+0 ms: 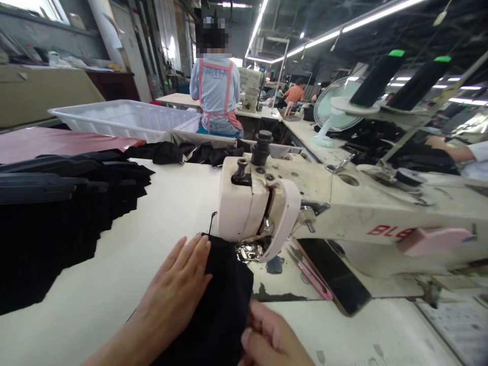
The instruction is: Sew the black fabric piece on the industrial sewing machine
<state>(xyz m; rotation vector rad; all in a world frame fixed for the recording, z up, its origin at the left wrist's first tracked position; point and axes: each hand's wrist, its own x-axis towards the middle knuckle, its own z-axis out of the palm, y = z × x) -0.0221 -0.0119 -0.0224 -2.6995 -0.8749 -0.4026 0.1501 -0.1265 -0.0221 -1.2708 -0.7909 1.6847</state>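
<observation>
A piece of black fabric (223, 295) lies on the white table (183, 198), its far end beside the needle area of a cream sewing machine (244, 203). My left hand (177, 290) rests flat on the left edge of this fabric, fingers extended toward the machine head. Lower right of it, my right hand (269, 338) pinches the fabric's right edge between thumb and fingers. The presser foot (249, 250) sits just beyond the fabric's upper right side.
Stacked dark pieces (57, 229) cover the left. A phone (331, 274) and pink snips (312, 274) lie under the machine arm. Behind are a white crate (125, 114), a fan (335, 104), thread cones (377, 81) and a seated person (215, 86).
</observation>
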